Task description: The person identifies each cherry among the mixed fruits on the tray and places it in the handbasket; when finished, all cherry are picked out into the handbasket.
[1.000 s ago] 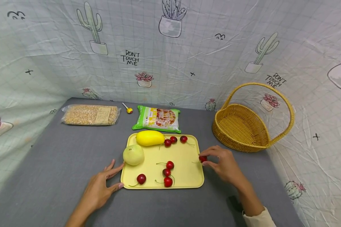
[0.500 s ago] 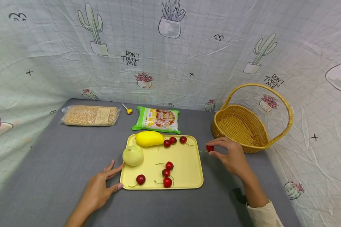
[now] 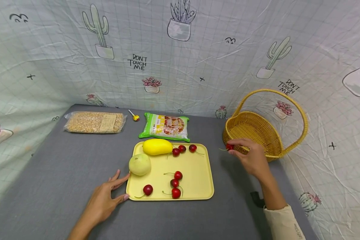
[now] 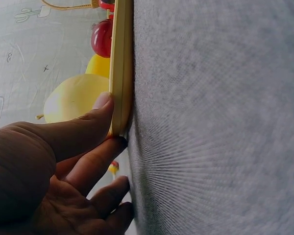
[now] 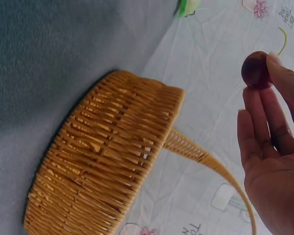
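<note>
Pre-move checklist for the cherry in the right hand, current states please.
1. Cherry held: ok, pinched in the right hand.
2. Grip firmness: cannot tell from the pictures.
3. Tray steadied: ok, the left hand touches its left edge.
4. Basket upright: ok, opening up, handle raised.
5. Cherry above rim height: ok, the right wrist view shows it higher than the rim.
6. Cherry over the opening: not ok, in the head view it appears against the basket's near left outer wall.
</note>
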`<state>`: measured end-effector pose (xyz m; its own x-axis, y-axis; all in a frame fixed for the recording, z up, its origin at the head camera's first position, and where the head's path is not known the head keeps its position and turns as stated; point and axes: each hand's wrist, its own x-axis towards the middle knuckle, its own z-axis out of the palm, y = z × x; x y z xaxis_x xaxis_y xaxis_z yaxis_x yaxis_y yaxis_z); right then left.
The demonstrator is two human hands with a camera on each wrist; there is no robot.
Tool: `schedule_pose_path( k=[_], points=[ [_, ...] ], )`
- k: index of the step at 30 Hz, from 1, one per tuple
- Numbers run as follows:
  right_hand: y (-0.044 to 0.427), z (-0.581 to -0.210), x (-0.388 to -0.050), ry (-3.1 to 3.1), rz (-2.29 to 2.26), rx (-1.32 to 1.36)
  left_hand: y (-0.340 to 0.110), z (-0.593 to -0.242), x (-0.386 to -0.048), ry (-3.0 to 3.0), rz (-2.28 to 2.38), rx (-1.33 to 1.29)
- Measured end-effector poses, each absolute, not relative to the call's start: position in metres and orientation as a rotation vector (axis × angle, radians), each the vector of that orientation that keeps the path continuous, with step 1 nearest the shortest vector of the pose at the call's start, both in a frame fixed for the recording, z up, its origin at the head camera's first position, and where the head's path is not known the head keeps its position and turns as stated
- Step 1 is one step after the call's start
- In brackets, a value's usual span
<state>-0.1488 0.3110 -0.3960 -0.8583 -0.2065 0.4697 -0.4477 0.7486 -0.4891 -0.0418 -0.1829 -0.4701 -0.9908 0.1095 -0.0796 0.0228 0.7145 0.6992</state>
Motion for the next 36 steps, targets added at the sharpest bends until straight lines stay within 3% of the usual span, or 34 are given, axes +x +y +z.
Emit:
schedule_pose_path(
  k=[36],
  points=[
    [0.344, -0.398, -0.208, -2.618, 0.821, 0.131, -0.184, -0.472, -0.042, 2.805, 1.131, 0.109]
  ],
)
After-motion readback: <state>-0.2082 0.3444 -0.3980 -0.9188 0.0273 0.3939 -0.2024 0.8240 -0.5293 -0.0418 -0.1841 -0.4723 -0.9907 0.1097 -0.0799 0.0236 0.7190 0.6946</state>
